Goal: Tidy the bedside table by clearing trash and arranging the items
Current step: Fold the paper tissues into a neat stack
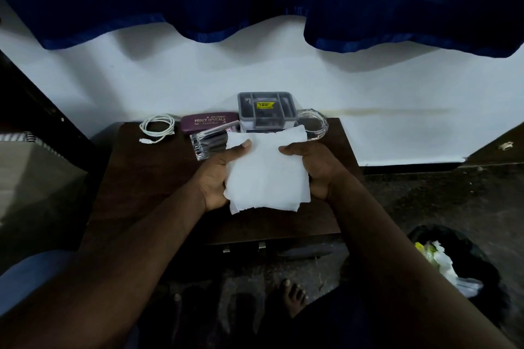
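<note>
**Both hands on the tissue, table half in order**

The left hand (219, 176) and the right hand (314, 167) each pinched a side of the white tissue (266, 170), thumbs on top, fingers tucked beneath, holding it flat above the middle of the bedside table (147, 178). Along the back edge sat the coiled cable (157, 127), the glasses case (208, 122), a clear box (209, 143), the grey organizer (265, 109) and a glass ashtray (312, 123). Down on the floor to the right, the bin bag (465, 261) lay open with wrappers inside. If the sheet was trash, the tidy play looked to be bunching it into one hand first, so nothing trailed across the ashtray on the way to the bag.
</note>
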